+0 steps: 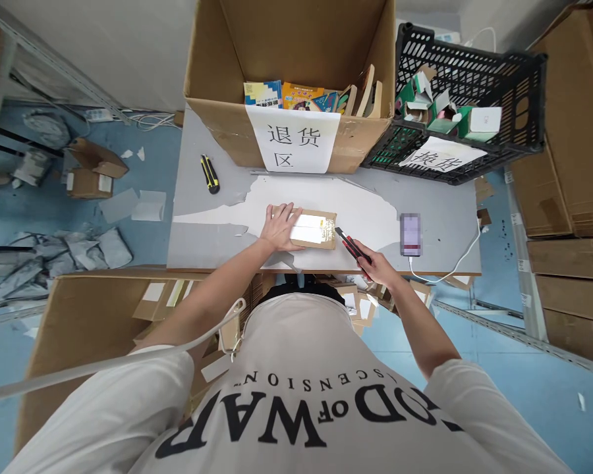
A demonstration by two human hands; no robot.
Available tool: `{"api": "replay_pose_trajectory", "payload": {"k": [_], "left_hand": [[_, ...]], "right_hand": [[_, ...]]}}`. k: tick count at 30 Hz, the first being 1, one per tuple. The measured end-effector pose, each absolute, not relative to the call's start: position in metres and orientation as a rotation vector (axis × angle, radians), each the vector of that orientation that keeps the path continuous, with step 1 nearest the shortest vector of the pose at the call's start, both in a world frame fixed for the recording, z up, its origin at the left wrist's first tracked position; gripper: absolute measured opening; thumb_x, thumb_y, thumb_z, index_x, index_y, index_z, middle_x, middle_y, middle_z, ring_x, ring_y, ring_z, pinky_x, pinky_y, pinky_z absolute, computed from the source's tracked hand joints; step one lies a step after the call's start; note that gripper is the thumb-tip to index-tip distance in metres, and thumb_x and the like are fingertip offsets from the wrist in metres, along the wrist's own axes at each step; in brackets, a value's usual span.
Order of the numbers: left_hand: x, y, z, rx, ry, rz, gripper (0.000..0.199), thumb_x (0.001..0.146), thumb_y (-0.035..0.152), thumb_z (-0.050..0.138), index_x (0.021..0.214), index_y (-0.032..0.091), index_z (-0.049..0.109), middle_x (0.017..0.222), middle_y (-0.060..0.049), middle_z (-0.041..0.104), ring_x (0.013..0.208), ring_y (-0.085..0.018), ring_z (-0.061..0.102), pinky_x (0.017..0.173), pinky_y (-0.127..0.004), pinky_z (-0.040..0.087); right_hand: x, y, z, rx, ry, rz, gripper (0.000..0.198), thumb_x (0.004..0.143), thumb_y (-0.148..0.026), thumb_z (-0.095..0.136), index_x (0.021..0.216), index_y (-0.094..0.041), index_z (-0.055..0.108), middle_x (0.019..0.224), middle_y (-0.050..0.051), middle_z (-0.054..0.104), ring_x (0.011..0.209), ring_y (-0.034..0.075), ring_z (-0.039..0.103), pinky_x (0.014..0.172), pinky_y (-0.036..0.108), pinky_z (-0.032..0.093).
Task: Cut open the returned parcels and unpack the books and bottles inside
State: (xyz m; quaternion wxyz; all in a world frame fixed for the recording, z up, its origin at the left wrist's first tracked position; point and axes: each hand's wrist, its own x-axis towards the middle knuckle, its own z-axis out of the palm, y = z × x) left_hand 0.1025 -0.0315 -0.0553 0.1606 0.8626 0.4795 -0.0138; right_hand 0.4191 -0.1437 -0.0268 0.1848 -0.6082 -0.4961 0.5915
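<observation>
A small cardboard parcel (329, 230) with a white label lies on the worktable in front of me. My left hand (277, 228) rests on the parcel's left end, its fingers spread over the top. Closed around a utility knife (352, 246) with a black and red handle, my right hand (375, 264) is at the parcel's right. The knife's tip points up and left, close to the parcel's right edge; whether it touches the cardboard I cannot tell.
A second, yellow and black utility knife (209, 174) lies at left. Behind are a large cardboard box (217, 128) of books and a black crate (521, 112) holding small green boxes. A phone (411, 235) on a white cable lies at right. Below the table's left side stands another open carton (54, 342).
</observation>
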Motion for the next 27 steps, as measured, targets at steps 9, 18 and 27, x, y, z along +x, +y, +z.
{"api": "replay_pose_trajectory", "payload": {"k": [9, 18, 27], "left_hand": [[0.102, -0.03, -0.057, 2.521, 1.37, -0.069, 0.118, 0.058, 0.075, 0.064, 0.151, 0.013, 0.023, 0.153, -0.023, 0.028, 0.137, -0.044, 0.025, 0.111, -0.063, 0.003], [0.101, -0.032, -0.06, 2.547, 1.349, -0.063, 0.118, 0.061, 0.076, 0.062, 0.151, 0.012, 0.021, 0.155, -0.023, 0.022, 0.141, -0.045, 0.02, 0.112, -0.064, 0.003], [0.094, -0.05, -0.06, 2.609, 1.307, 0.04, 0.083, 0.086, 0.064, 0.042, 0.15, 0.012, 0.027, 0.158, -0.02, 0.019, 0.147, -0.035, 0.012, 0.115, -0.058, 0.002]], "right_hand": [[0.41, -0.189, -0.034, -1.757, -1.35, 1.729, 0.06, 0.091, -0.035, 0.045, 0.149, -0.033, 0.031, 0.069, -0.003, 0.051, 0.043, 0.006, 0.042, 0.039, 0.018, 0.041], [0.421, -0.197, -0.028, -1.835, -1.523, 1.64, 0.058, 0.092, -0.034, 0.042, 0.149, -0.035, 0.031, 0.074, -0.002, 0.062, 0.044, 0.008, 0.047, 0.045, 0.021, 0.044], [0.416, -0.177, -0.093, -2.501, -1.488, 0.739, 0.059, 0.096, -0.032, 0.023, 0.152, -0.015, 0.019, 0.12, 0.018, 0.057, 0.105, 0.028, 0.058, 0.09, 0.04, 0.046]]}}
